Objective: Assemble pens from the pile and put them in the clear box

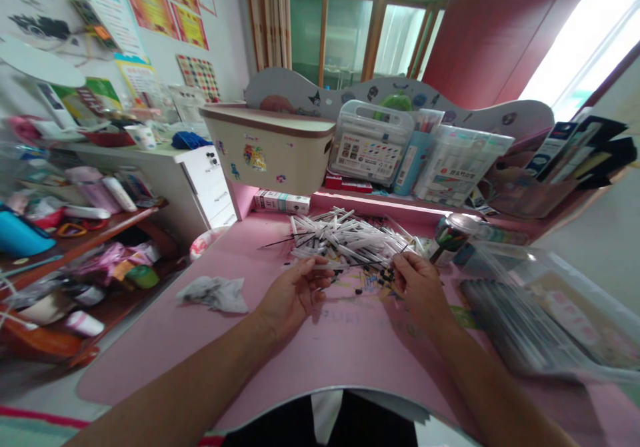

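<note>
A loose heap of thin white plastic tubes [350, 235], like pen barrels, lies at the back of the pink desk [320, 360]. My left hand [295, 295] is at the heap's near left edge, its thumb and fingers pinched on a white tube that points right. Opposite it, my right hand [417, 285] is closed, fingertips pinched on a thin dark stick whose tip shows above them. Small black plugs [384, 277] are scattered between my hands. Thin black sticks [277, 243] poke out of the heap's left side.
A crumpled tissue [215, 293] lies left. On the right, a clear plastic box [565, 300] stands by a row of grey-black pens [510, 327]. A drink can [454, 230] is behind my right hand. The shelf holds a cream bin [275, 150] and marker cases [373, 143].
</note>
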The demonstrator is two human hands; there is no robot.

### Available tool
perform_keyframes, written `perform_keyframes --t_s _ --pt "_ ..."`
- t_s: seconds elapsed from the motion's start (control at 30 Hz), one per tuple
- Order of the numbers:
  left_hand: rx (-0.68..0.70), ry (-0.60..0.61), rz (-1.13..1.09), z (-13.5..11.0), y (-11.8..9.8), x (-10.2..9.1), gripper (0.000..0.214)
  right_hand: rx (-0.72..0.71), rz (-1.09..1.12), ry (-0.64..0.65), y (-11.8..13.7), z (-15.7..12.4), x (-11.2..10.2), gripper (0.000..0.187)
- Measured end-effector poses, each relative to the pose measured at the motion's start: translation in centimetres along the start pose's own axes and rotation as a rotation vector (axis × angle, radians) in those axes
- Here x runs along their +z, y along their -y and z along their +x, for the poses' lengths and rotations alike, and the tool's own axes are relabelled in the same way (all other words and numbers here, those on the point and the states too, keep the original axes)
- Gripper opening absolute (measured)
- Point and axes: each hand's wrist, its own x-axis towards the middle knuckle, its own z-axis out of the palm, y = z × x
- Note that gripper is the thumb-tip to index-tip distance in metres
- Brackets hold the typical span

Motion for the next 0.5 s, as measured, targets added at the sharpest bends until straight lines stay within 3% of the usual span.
perform_keyframes --t_s 0.07,0.27,0.5 --pt "0.01 0.026 0.035 0.0 0.3 -0.2 0.013 0.057 0.004 0.05 0.5 -0.3 0.3 0.042" --pt "-0.005 0.018 0.058 -0.3 0.4 0.2 0.012 0.133 0.258 0.392 1.8 -1.3 1.5 0.038" --pt "-0.114 0.068 0.063 -0.6 0.5 0.6 0.018 0.193 0.29 0.479 1.8 -2.0 2.4 0.024"
